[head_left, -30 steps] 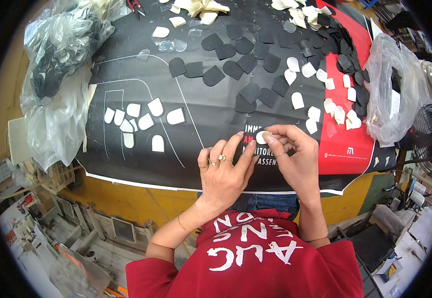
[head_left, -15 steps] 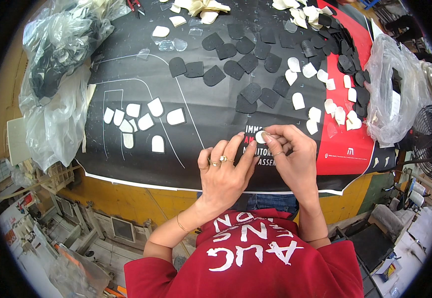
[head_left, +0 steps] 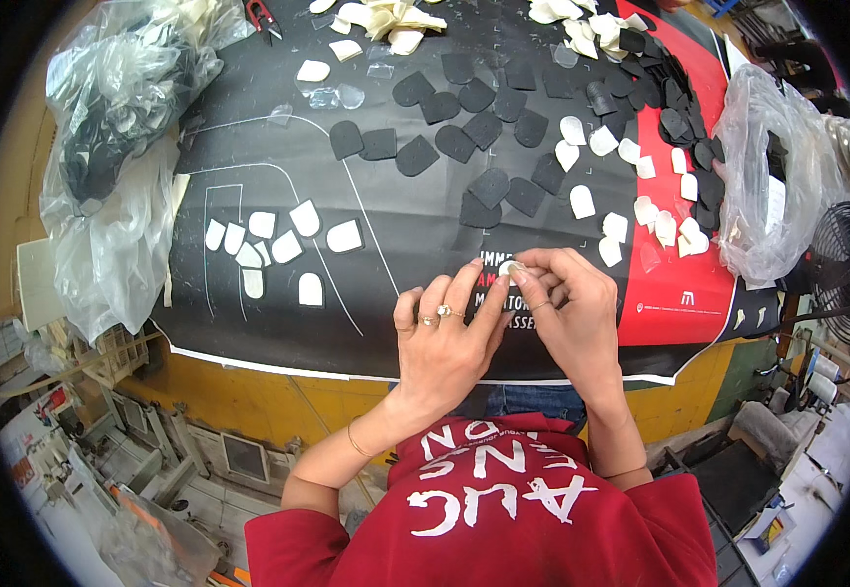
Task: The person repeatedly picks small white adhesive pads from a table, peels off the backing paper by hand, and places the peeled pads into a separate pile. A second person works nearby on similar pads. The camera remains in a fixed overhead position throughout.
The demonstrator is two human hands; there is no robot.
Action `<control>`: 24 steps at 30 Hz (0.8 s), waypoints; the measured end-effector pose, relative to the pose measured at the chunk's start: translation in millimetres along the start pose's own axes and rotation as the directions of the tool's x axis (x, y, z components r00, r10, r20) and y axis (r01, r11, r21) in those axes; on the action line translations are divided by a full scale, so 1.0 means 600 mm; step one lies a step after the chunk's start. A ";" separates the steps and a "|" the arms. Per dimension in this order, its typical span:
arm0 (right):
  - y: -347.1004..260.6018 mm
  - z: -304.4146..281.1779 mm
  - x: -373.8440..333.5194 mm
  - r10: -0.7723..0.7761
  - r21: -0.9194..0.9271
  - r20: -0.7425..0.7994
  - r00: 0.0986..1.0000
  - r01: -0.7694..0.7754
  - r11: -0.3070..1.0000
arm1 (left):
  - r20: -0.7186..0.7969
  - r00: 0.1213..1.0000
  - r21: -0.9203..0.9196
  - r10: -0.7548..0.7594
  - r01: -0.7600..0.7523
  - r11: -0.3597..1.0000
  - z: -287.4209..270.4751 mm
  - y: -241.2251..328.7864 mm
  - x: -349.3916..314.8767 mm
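Observation:
A small white round-ended piece (head_left: pixel 510 268) is pinched upright between my hands, just above the front of the black sheet. My right hand (head_left: pixel 574 308) grips it between thumb and index finger. The curled fingers of my left hand (head_left: pixel 447 321), which wears rings, close in on its left side; the fingers partly hide the piece. Black round-ended pieces (head_left: pixel 482 130) lie scattered beyond my hands. Loose white pieces (head_left: pixel 581 202) are to the right. On the left, several white-topped pieces with dark edges (head_left: pixel 344 236) lie spread out.
Clear plastic bags sit at the left (head_left: pixel 112 225) and right (head_left: pixel 753 147) of the table. A heap of black pieces (head_left: pixel 674 93) lies on the red strip. Cream pieces (head_left: pixel 396 18) and red-handled snips (head_left: pixel 263 18) are at the far side. A fan (head_left: pixel 841 279) stands at right.
The white piece has turned slightly between my fingers, and less of its face shows. My hands have barely moved, and the view has shifted a little.

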State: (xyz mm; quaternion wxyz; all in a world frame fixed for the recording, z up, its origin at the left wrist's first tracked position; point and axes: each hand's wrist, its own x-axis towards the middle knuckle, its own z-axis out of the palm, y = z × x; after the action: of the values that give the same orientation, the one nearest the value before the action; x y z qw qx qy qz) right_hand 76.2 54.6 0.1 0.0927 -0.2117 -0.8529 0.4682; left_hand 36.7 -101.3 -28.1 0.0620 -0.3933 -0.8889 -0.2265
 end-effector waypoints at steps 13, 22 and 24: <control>0.014 0.015 0.002 -0.080 -0.215 -0.184 0.980 0.039 0.976 | 0.017 0.999 0.070 0.027 -0.029 0.997 -0.001 -0.001 0.002; 0.027 -0.022 0.008 0.063 0.010 -0.175 0.982 -0.062 0.998 | 0.020 1.000 0.114 -0.002 0.000 0.993 -0.023 -0.031 -0.015; 0.029 -0.031 0.001 -0.002 -0.054 -0.228 0.974 -0.010 0.998 | -0.002 0.998 0.171 -0.056 0.056 0.984 -0.040 -0.062 -0.027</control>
State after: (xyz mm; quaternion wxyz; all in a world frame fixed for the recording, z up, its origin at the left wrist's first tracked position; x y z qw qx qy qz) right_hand 86.9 77.5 -4.4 0.1832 -0.2682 -0.8487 0.4174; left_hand 18.9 -144.8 -24.4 0.0876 -0.3618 -0.9158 -0.1506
